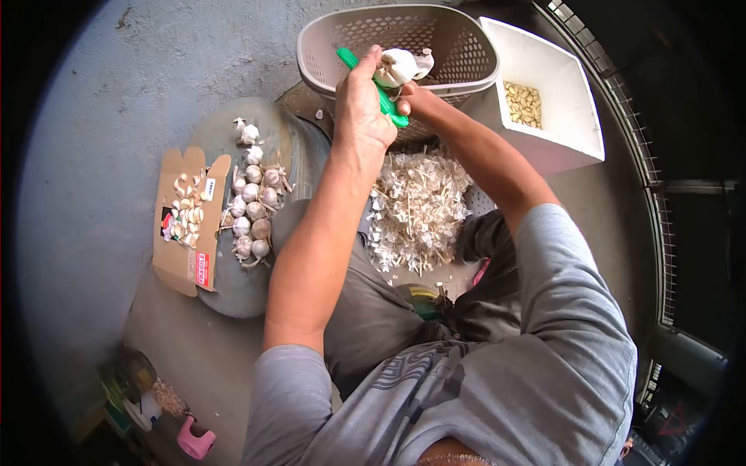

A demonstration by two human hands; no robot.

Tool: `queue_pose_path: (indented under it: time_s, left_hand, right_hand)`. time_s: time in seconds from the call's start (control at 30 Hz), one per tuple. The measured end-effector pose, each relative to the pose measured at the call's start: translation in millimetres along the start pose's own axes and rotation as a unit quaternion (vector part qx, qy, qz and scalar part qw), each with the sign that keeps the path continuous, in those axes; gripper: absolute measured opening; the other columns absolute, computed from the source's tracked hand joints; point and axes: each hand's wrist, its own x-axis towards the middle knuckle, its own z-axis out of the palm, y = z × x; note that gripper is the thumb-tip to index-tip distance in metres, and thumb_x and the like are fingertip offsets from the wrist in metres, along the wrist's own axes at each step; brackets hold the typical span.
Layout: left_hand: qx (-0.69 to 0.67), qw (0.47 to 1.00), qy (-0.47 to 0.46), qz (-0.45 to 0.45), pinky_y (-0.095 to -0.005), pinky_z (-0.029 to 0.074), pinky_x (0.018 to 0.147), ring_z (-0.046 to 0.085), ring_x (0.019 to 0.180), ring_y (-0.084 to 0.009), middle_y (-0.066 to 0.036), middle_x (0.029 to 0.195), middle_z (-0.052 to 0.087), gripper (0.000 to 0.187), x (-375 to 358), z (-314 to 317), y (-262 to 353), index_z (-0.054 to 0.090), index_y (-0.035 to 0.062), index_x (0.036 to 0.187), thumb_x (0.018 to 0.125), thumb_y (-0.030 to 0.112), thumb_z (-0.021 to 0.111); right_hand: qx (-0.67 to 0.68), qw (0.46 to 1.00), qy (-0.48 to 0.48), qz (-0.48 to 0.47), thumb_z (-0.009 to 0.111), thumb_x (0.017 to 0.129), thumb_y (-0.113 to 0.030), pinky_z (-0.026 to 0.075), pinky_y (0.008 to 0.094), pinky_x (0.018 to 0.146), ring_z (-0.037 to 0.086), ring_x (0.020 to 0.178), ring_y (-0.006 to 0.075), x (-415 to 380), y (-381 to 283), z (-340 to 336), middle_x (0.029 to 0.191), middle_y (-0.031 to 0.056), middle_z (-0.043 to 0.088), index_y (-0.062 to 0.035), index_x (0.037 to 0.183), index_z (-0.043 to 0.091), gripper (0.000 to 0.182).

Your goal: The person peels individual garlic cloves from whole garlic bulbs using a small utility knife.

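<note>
Over the near rim of a grey-brown perforated basket (pixel 311 74), my left hand (pixel 361 105) is wrapped round a green tool (pixel 391 110). A white garlic bulb (pixel 398 68) sits just right of my left fingertips, with its stem end toward the right. My right hand (pixel 406 99) is closed under the bulb, beside the green tool's lower end; its fingers are partly hidden. Below the basket lies a heap of garlic skins and stems (pixel 420 210). Whole garlic bulbs (pixel 255 193) lie in a group on a round surface to the left.
On the left, an opened cardboard box (pixel 175 260) holds loose cloves (pixel 186 210). A white foam box (pixel 556 93) with peeled cloves (pixel 523 105) stands right of the basket. A pink object (pixel 194 439) lies at the lower left.
</note>
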Motion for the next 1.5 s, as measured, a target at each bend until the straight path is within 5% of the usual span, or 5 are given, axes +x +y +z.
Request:
queue_pose_path:
  time_s: [0.9, 1.17, 1.3, 1.37, 1.5]
  left_hand:
    - [0.101, 0.995, -0.005, -0.028, -0.0302, 0.042, 0.042, 0.064, 0.058, -0.0213, -0.007, 0.078, 0.070, 0.026, 13, -19, 26, 0.066, 0.0105, 0.097, 0.099, 0.036, 0.064]
    - [0.103, 0.993, -0.045, -0.019, -0.0304, 0.042, 0.039, 0.065, 0.057, -0.0225, -0.011, 0.080, 0.070, 0.027, 24, 1, -3, 0.066, 0.0055, 0.099, 0.095, 0.032, 0.069]
    - [0.224, 0.972, -0.067, 0.003, -0.0271, 0.042, 0.038, 0.066, 0.059, -0.0198, -0.009, 0.079, 0.070, 0.026, 9, 12, -5, 0.067, 0.0062, 0.097, 0.095, 0.032, 0.071]
    - [0.276, 0.957, -0.089, 0.019, -0.0259, 0.041, 0.037, 0.064, 0.056, -0.0165, -0.008, 0.077, 0.070, 0.029, 7, 13, -14, 0.067, 0.0030, 0.095, 0.094, 0.031, 0.072]
    - [0.338, 0.937, -0.084, 0.022, -0.0270, 0.043, 0.039, 0.064, 0.058, -0.0138, -0.006, 0.077, 0.069, 0.027, 5, 10, -42, 0.067, 0.0042, 0.094, 0.097, 0.031, 0.069]
  right_hand:
    - [-0.175, 0.979, 0.101, -0.035, 0.066, 0.094, -0.034, 0.053, 0.0543, 0.080, 0.069, 0.097, 0.0381, -36, -10, -42, 0.102, 0.0234, 0.069, -0.0042, 0.105, 0.069, 0.032]
    - [-0.135, 0.921, -0.362, -0.061, 0.055, 0.100, -0.009, 0.061, 0.0312, 0.064, 0.072, 0.071, 0.0198, -143, -14, -42, 0.090, 0.0106, 0.074, -0.0015, 0.111, 0.070, 0.021]
    - [0.258, 0.937, -0.120, 0.202, 0.060, 0.101, -0.028, 0.061, 0.0331, 0.056, 0.072, 0.084, 0.0200, -148, -20, -89, 0.099, 0.0170, 0.070, 0.0008, 0.124, 0.062, 0.037]
    - [0.601, 0.765, 0.125, 0.194, 0.060, 0.101, -0.043, 0.058, 0.0325, 0.048, 0.069, 0.071, 0.0204, -145, -46, -103, 0.105, 0.0197, 0.066, 0.0024, 0.130, 0.053, 0.054]
    - [0.472, 0.856, 0.059, 0.202, 0.057, 0.103, -0.046, 0.052, 0.0294, 0.042, 0.063, 0.060, 0.0167, -140, -95, -109, 0.096, 0.0142, 0.063, 0.0006, 0.126, 0.052, 0.052]
